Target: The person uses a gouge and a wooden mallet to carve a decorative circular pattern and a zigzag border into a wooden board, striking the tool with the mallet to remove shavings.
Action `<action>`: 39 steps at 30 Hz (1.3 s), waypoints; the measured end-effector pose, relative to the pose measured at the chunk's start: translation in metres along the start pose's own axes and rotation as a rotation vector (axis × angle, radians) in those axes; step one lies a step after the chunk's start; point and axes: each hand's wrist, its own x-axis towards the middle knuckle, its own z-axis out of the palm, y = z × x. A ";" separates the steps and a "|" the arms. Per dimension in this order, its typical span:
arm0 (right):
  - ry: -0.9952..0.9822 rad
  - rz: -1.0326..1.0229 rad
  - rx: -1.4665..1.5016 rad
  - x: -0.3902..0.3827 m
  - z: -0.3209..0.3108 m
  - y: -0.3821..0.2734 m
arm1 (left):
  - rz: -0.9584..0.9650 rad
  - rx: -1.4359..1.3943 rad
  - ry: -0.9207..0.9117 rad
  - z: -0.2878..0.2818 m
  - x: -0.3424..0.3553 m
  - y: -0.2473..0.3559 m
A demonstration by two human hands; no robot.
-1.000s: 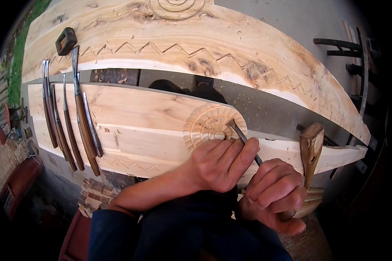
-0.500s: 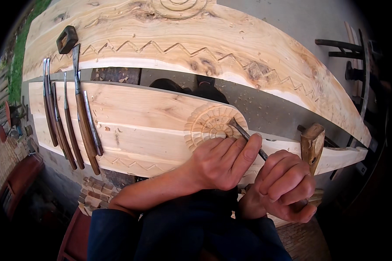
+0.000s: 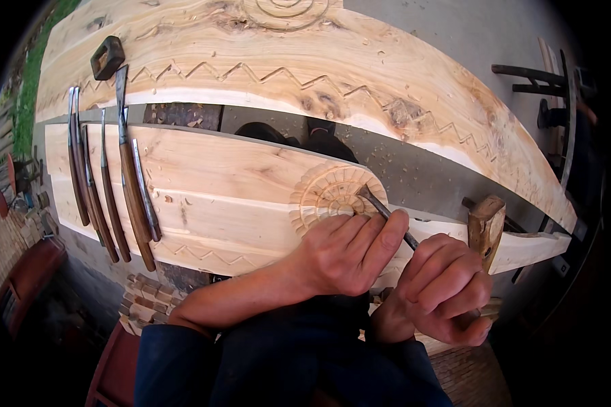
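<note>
My left hand (image 3: 353, 254) is closed round the metal shaft of a dark chisel (image 3: 381, 207), whose tip rests in the carved, petalled rosette (image 3: 322, 186) on the near pale board (image 3: 217, 180). My right hand (image 3: 445, 288) grips the chisel's back end, with the handle hidden in the fingers. A worn wooden mallet (image 3: 486, 224) stands just beyond that hand, at the board's narrowing right part. Several chisels (image 3: 132, 197) with brown handles lie side by side across the board's left part.
A larger board (image 3: 265, 61) with zigzag grooves and carved rings lies beyond, carrying a dark hollow block (image 3: 107, 57). Wood shavings dot the grey floor (image 3: 428, 169). Dark trestles (image 3: 543, 74) stand at the right. Small wood blocks (image 3: 146, 302) are piled at the lower left.
Since a second ago my right hand, on the chisel's back end, has shifted slightly up and to the right. My left hand and the chisel's tip stay at the rosette.
</note>
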 end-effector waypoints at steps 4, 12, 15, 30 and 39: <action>0.020 0.012 0.055 0.004 -0.008 0.002 | 0.003 0.036 -0.017 0.000 0.002 -0.002; 0.031 0.013 0.100 0.006 -0.007 0.009 | -0.026 0.027 -0.014 0.001 -0.001 -0.001; 0.097 -0.021 0.077 -0.003 -0.005 0.008 | -0.029 0.011 -0.021 0.002 0.000 0.000; 0.084 -0.126 -0.018 -0.012 0.029 -0.012 | 0.128 -0.089 0.058 -0.006 -0.004 -0.002; 0.139 -0.164 -0.229 -0.024 0.028 -0.008 | 0.129 -0.075 -0.027 -0.006 0.000 0.001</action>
